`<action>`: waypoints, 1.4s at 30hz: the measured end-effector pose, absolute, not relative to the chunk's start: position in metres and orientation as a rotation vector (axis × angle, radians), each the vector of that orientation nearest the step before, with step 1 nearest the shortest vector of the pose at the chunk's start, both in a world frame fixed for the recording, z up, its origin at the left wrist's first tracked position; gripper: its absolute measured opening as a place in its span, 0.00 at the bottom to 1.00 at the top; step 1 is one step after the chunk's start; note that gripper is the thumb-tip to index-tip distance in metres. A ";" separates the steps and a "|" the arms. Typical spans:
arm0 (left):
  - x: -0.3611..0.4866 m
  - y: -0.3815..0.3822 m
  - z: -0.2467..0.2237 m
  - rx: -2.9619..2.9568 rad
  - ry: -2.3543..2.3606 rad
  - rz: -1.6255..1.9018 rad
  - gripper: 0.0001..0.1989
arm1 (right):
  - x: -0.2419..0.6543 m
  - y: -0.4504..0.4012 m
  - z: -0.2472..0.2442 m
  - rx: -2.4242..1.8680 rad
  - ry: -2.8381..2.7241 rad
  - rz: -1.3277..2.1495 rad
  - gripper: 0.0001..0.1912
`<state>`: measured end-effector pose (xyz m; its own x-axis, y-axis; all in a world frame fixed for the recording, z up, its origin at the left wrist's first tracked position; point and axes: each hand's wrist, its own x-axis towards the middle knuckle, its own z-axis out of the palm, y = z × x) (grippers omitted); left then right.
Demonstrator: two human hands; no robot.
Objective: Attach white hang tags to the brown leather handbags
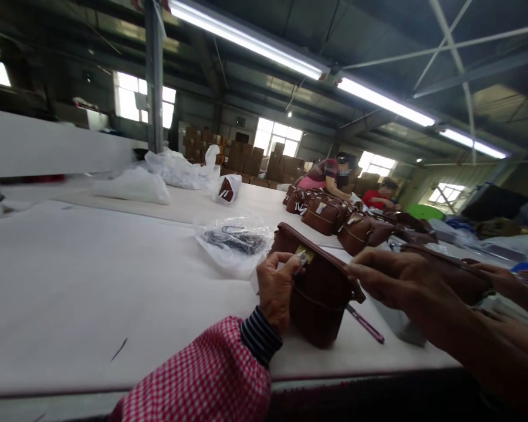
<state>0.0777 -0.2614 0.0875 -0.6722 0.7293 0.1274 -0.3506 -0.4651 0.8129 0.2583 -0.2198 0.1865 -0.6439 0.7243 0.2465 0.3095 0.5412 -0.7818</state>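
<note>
Left hand [276,287] pinches brass clasp [305,255] on smooth brown leather bag [319,296]; right hand [389,275] flat, fingers extended on flap edge. Bare white table [92,281] leftward.

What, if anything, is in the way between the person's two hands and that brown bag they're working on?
Nothing visible. The left hand is already on the brown bag, its fingers pinching the brass clasp at the top edge. The right hand rests on the bag's flap from the other side. The plastic pouch lies behind, clear of both.
</note>
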 end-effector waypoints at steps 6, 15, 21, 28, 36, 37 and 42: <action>0.085 -0.253 0.082 0.606 1.082 2.206 0.11 | 0.181 -0.218 0.207 -0.980 -2.305 1.144 0.19; 0.093 -0.251 0.085 0.668 1.138 2.239 0.09 | 0.167 -0.204 0.213 -1.253 -2.450 0.977 0.12; 0.092 -0.249 0.080 0.678 1.210 2.253 0.08 | 0.170 -0.201 0.216 -1.246 -2.520 1.017 0.11; 0.090 -0.251 0.081 0.679 1.164 2.242 0.07 | 0.168 -0.221 0.220 -1.244 -2.631 0.791 0.14; 0.090 -0.251 0.081 0.678 1.153 2.248 0.08 | 0.169 -0.219 0.220 -1.120 -2.495 0.922 0.13; 0.090 -0.251 0.081 0.675 1.151 2.250 0.08 | 0.169 -0.219 0.219 -1.139 -2.460 0.960 0.13; 0.090 -0.252 0.081 0.682 1.174 2.254 0.08 | 0.176 -0.225 0.214 -1.157 -2.289 1.160 0.14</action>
<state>0.0900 -0.2525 0.0811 -0.7469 0.6349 0.1975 -0.2020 -0.4997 0.8423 0.1764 -0.2248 0.2143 -0.6181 0.7831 -0.0687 0.5185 0.3405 -0.7844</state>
